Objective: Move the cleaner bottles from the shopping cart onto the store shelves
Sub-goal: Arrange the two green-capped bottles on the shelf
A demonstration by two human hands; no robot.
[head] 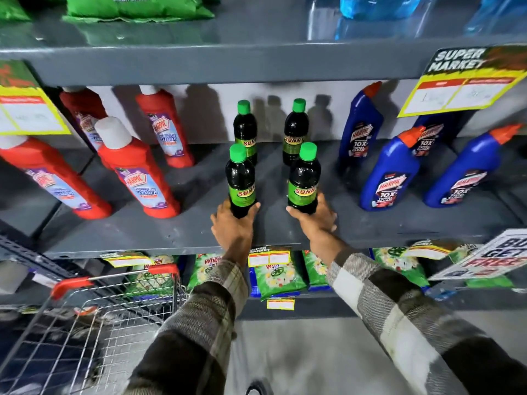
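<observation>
Dark, green-capped plastic bottles stand upright on the grey metal shelf (171,235): your left hand (232,228) wraps one bottle (241,183), your right hand (313,218) the other (302,181), fingers closed low, directly before you.

On the middle shelf (159,238), two Sunny bottles stand at the back: the rear left bottle (245,129) and the rear right bottle (296,129). Before them stand the front left bottle (240,181), gripped at its base by the left hand (232,226), and the front right bottle (303,178), gripped by the right hand (316,216). Harpic bathroom cleaner bottles (139,169) stand to the left, Harpic toilet cleaner bottles (387,169) to the right. The shopping cart (94,323) sits below left, before the shelves; detergent packets (278,276) lie on the shelf beneath.
</observation>
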